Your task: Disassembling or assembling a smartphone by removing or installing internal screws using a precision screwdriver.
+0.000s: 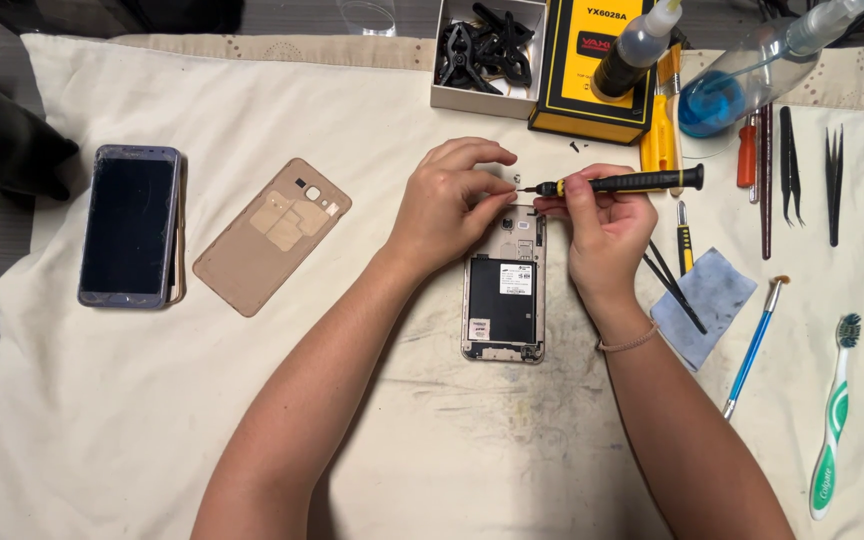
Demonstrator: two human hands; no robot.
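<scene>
A gold phone (pixel 504 300) lies face down mid-cloth with its back cover off and its black battery showing. My right hand (pixel 600 228) grips a black and yellow screwdriver (pixel 624 182), held level, tip pointing left. My left hand (pixel 450 202) pinches at that tip, just above the phone's top edge; what sits between the fingertips is too small to tell. The removed gold back cover (pixel 272 235) rests inner side up to the left. A second phone (pixel 130 226) with a dark screen lies further left.
Along the back stand a white box of black clips (pixel 484 52), a yellow case (pixel 594 70), a small dropper bottle (pixel 634 48) and a blue-liquid bottle (pixel 747 75). Tweezers (pixel 790 165), screwdrivers, a grey cloth (pixel 704 302), a blue brush (pixel 754 345) and a toothbrush (pixel 832 415) lie at right.
</scene>
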